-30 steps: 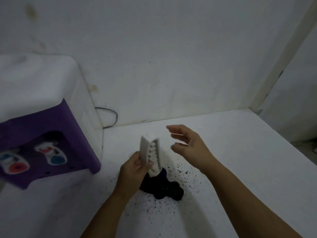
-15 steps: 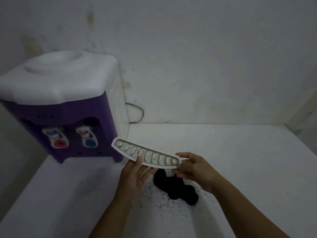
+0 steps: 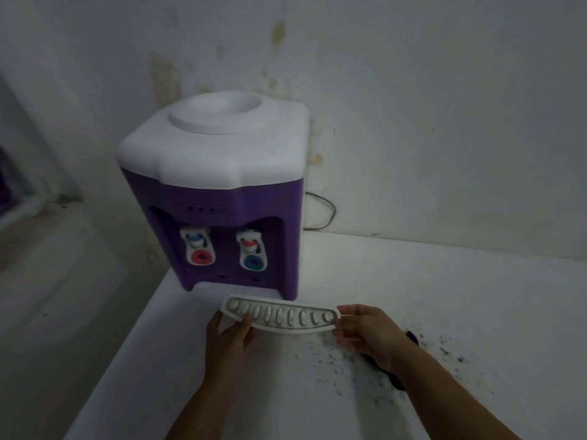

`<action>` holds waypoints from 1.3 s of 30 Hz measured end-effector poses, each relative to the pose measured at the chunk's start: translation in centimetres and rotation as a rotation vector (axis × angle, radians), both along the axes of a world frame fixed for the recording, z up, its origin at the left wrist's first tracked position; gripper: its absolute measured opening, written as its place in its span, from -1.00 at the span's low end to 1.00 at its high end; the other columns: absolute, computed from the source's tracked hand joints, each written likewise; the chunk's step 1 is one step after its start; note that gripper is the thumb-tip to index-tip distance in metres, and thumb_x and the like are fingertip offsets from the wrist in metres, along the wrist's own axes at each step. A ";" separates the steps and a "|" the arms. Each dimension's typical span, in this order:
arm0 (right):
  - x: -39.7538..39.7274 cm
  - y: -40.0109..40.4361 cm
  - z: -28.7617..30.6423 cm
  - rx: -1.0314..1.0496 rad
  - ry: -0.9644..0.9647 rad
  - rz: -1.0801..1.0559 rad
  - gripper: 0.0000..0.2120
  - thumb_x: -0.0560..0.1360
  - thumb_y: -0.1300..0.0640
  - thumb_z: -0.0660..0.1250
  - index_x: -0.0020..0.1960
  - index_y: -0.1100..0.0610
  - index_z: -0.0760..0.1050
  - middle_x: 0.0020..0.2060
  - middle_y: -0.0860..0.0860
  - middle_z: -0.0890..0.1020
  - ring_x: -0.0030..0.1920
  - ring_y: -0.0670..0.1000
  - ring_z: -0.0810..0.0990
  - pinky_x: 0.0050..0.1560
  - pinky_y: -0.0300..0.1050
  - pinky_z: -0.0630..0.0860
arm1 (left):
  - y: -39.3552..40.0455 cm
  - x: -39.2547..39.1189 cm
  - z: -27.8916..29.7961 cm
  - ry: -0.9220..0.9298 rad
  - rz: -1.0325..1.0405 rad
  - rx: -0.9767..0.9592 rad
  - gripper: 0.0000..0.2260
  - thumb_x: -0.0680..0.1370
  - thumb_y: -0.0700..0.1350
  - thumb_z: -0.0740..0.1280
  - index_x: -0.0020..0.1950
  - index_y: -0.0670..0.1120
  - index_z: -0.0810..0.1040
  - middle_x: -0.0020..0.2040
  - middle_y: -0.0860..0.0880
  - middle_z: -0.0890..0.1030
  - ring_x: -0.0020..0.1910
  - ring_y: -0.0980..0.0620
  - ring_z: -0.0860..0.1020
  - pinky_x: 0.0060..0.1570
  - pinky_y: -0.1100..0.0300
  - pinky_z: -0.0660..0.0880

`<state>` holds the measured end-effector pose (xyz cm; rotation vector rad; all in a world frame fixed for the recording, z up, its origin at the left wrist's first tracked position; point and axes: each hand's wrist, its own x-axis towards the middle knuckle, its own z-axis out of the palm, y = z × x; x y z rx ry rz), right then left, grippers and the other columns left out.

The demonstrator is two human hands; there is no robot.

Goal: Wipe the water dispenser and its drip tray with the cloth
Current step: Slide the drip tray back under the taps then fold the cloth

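You are holding the drip tray (image 3: 281, 316) level at lower centre, left hand (image 3: 229, 335) and right hand (image 3: 365, 328) each pinching one end, fingers (image 3: 349, 310) clamped on its rim, likely lining it up with the water dispenser (image 3: 219, 192) just above. It is looking rigid, curved, slotted white plastic. The dark cloth (image 3: 397, 376) is lying crumpled on the speckled worktop (image 3: 476, 296), mostly behind your right wrist.

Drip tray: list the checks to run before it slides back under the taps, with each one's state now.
1. Left hand grips drip tray: ok.
2. Right hand grips the other end: ok.
3. Slotted side up: ok.
4. Gap at the water dispenser base unobstructed: ok.
5. Tray wiped clean: cannot tell.
6. Cloth out of the way, behind the right wrist: ok.
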<state>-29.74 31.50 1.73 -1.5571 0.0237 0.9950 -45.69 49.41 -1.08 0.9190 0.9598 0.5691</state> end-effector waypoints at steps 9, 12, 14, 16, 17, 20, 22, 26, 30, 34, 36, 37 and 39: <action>-3.8 11.5 -4.1 -0.109 -0.084 -0.243 -0.86 0.40 0.41 0.35 -0.07 0.29 0.60 -0.25 0.21 0.67 -0.28 0.12 0.59 -0.20 -0.06 0.57 | 9.5 -1.9 -1.0 0.340 -0.181 0.214 -0.83 0.36 -0.06 0.37 -0.16 -0.15 0.60 -0.19 -0.20 0.67 -0.15 -0.20 0.62 -0.04 -0.10 0.53; -4.7 13.8 -4.8 -0.255 -0.241 -0.357 -0.91 0.43 0.31 0.34 -0.15 0.15 0.58 -0.24 0.15 0.67 -0.20 0.15 0.62 -0.09 0.06 0.61 | 11.0 -1.4 -1.2 0.388 -0.225 0.201 -0.72 0.33 -0.02 0.34 -0.13 -0.21 0.58 -0.18 -0.26 0.63 -0.14 -0.20 0.60 -0.07 -0.05 0.51; -5.5 14.6 -4.8 -0.320 -0.355 -0.393 -0.88 0.45 0.27 0.33 -0.19 0.08 0.55 -0.26 0.06 0.64 -0.21 0.07 0.61 -0.16 0.00 0.59 | 11.6 -1.1 -1.2 0.379 -0.203 0.169 -0.86 0.44 -0.12 0.35 -0.12 -0.20 0.58 -0.16 -0.27 0.63 -0.09 -0.24 0.60 -0.06 -0.03 0.51; -5.9 15.4 -4.9 -0.329 -0.425 -0.411 -0.87 0.49 0.23 0.31 -0.18 0.04 0.52 -0.24 -0.01 0.62 -0.21 -0.03 0.57 -0.18 -0.09 0.52 | 12.2 -0.8 -1.4 0.338 -0.147 0.132 -0.94 0.48 -0.21 0.33 -0.18 -0.08 0.55 -0.18 -0.20 0.62 -0.10 -0.19 0.60 0.02 -0.06 0.52; -6.0 15.8 -5.0 -0.330 -0.447 -0.421 -0.88 0.50 0.21 0.31 -0.17 0.03 0.51 -0.23 -0.03 0.61 -0.20 -0.06 0.56 -0.16 -0.12 0.48 | 12.5 -0.6 -1.6 0.319 -0.130 0.122 -0.91 0.46 -0.23 0.34 -0.17 -0.05 0.54 -0.18 -0.16 0.62 -0.12 -0.16 0.58 0.04 -0.07 0.52; -6.1 16.4 -5.1 -0.336 -0.486 -0.443 -0.87 0.52 0.22 0.29 -0.16 0.03 0.48 -0.21 -0.06 0.59 -0.20 -0.11 0.52 -0.16 -0.19 0.40 | 12.9 -0.1 -1.9 0.206 -0.090 0.040 -0.78 0.48 -0.38 0.28 0.02 -0.10 0.45 -0.12 -0.15 0.58 -0.14 -0.12 0.55 -0.05 -0.01 0.50; -6.1 16.5 -5.4 -0.339 -0.497 -0.451 -0.85 0.52 0.26 0.27 -0.16 0.04 0.48 -0.20 -0.04 0.60 -0.20 -0.10 0.52 -0.14 -0.20 0.39 | 13.2 0.1 -2.6 0.173 -0.098 0.030 -0.68 0.49 -0.45 0.23 0.11 -0.09 0.39 -0.01 -0.19 0.55 -0.05 -0.14 0.54 -0.01 0.00 0.49; -5.7 16.3 -5.9 -0.354 -0.493 -0.421 -0.83 0.53 0.27 0.26 -0.15 0.05 0.54 -0.18 -0.01 0.62 -0.15 -0.01 0.55 -0.03 -0.17 0.44 | 13.3 0.2 -3.3 0.263 -0.138 0.142 -0.71 0.49 -0.39 0.30 -0.04 0.01 0.47 -0.02 -0.15 0.60 -0.02 -0.15 0.59 0.10 -0.14 0.54; -5.5 16.2 -6.0 -0.348 -0.462 -0.384 -0.85 0.54 0.25 0.28 -0.06 0.07 0.59 -0.13 -0.02 0.61 -0.08 0.00 0.55 0.08 -0.14 0.46 | 13.2 0.4 -3.4 0.261 -0.133 0.125 -0.72 0.50 -0.37 0.31 0.18 -0.17 0.46 0.12 -0.25 0.58 0.10 -0.24 0.56 0.18 -0.22 0.48; -5.2 15.5 -5.6 -0.333 -0.451 -0.321 -0.83 0.53 0.24 0.28 -0.12 0.01 0.57 -0.17 -0.11 0.61 -0.11 -0.08 0.54 0.04 -0.15 0.46 | 12.4 1.2 -3.3 0.275 -0.038 -0.007 -0.55 0.46 -0.42 0.32 0.32 -0.37 0.30 0.20 -0.42 0.47 0.05 -0.28 0.52 0.14 -0.11 0.48; -5.0 15.0 -5.1 -0.327 -0.457 -0.321 -0.84 0.51 0.23 0.32 -0.15 -0.01 0.57 -0.19 -0.10 0.62 -0.13 -0.08 0.56 -0.04 -0.17 0.46 | 11.2 1.8 -2.8 0.309 -0.026 -0.039 -0.59 0.46 -0.39 0.34 0.27 -0.36 0.33 0.13 -0.34 0.51 -0.05 -0.23 0.54 0.00 -0.07 0.52; -4.9 14.5 -4.8 -0.325 -0.465 -0.328 -0.85 0.49 0.23 0.33 -0.16 0.00 0.57 -0.20 -0.09 0.63 -0.15 -0.07 0.57 -0.09 -0.19 0.46 | 10.5 2.2 -2.5 0.299 -0.065 -0.062 -0.66 0.47 -0.36 0.35 0.21 -0.32 0.38 0.05 -0.29 0.54 -0.11 -0.17 0.54 -0.07 -0.02 0.53; -4.6 14.0 -4.2 -0.316 -0.485 -0.332 -0.88 0.47 0.22 0.34 -0.16 0.02 0.58 -0.22 -0.05 0.65 -0.19 -0.04 0.59 -0.21 -0.20 0.48 | 9.1 2.9 -1.5 0.274 -0.220 -0.079 -0.85 0.50 -0.32 0.33 0.05 -0.23 0.46 -0.15 -0.18 0.54 -0.24 -0.05 0.51 -0.20 0.11 0.52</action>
